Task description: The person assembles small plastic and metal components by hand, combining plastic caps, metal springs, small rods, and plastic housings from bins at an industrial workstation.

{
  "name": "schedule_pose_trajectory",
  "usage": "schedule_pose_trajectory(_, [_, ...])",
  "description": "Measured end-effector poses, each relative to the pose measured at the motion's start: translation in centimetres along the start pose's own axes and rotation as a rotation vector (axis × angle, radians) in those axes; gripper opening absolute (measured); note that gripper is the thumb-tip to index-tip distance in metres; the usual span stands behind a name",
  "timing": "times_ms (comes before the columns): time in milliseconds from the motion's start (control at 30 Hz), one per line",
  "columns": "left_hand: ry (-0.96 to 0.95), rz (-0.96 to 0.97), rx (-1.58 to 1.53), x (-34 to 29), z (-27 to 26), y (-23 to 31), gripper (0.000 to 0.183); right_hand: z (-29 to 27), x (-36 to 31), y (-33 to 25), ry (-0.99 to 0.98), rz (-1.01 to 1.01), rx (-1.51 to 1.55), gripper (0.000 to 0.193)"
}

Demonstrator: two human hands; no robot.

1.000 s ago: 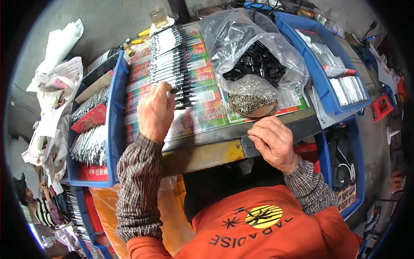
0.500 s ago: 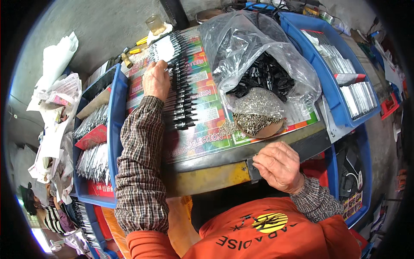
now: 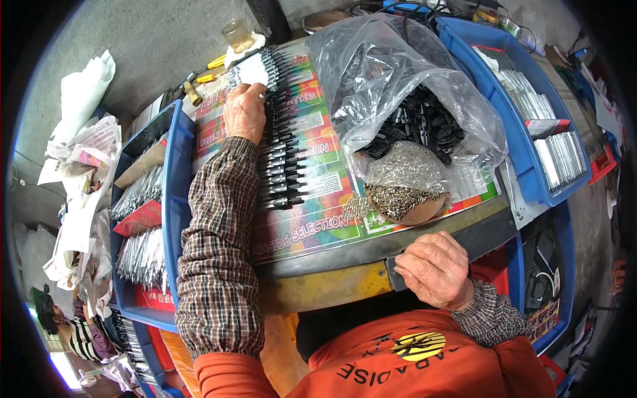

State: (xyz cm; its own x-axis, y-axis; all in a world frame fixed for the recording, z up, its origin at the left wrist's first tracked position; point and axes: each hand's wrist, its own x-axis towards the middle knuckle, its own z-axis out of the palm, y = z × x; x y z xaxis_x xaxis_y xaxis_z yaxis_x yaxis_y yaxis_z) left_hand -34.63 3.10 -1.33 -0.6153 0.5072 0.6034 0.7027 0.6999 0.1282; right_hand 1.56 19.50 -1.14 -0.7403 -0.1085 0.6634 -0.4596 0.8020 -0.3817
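A long row of slim metal pieces with black plastic parts (image 3: 282, 166) lies side by side on a colourful printed sheet (image 3: 318, 229). Over the far part of this row is my left hand (image 3: 245, 114), its fingers curled down close to the shiny metal pieces (image 3: 257, 73). What its fingertips hold is hidden. My right hand (image 3: 434, 270) hovers just off the front table edge, fingers pinched together. Anything between them is too small to name. Beyond it, a round dish (image 3: 428, 211) holds many tiny metal pins (image 3: 401, 201), some spilled on the sheet.
A clear plastic bag (image 3: 358, 73) with black plastic parts (image 3: 424, 123) lies behind the dish. Blue bins of flat metal pieces stand left (image 3: 174, 219) and right (image 3: 564, 192). Yellow-handled tools (image 3: 215, 63) and a glass jar (image 3: 237, 36) sit at the back. Another person (image 3: 79, 331) is at far left.
My left hand has shifted slightly along the far part of the row, relative to the table. My right hand stays pinched near the table edge. The whole view has shifted a little.
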Motion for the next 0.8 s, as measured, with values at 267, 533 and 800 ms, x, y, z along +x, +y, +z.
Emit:
schedule_pose_trajectory(267, [0.048,0.054,0.001,0.2,1.0,-0.5,0.017,-0.1,-0.1,0.0,-0.020,-0.021,-0.024,0.024])
schedule_pose_trajectory(533, [0.028,0.037,-0.005,-1.6,-2.0,0.4,0.016,0.3,-0.1,0.0,-0.015,-0.019,-0.015,0.022])
schedule_pose_trajectory(800, [-0.045,0.126,-0.013,-6.5,-8.6,6.2,0.008,0.2,0.2,-0.4,-0.005,-0.008,-0.037,0.019])
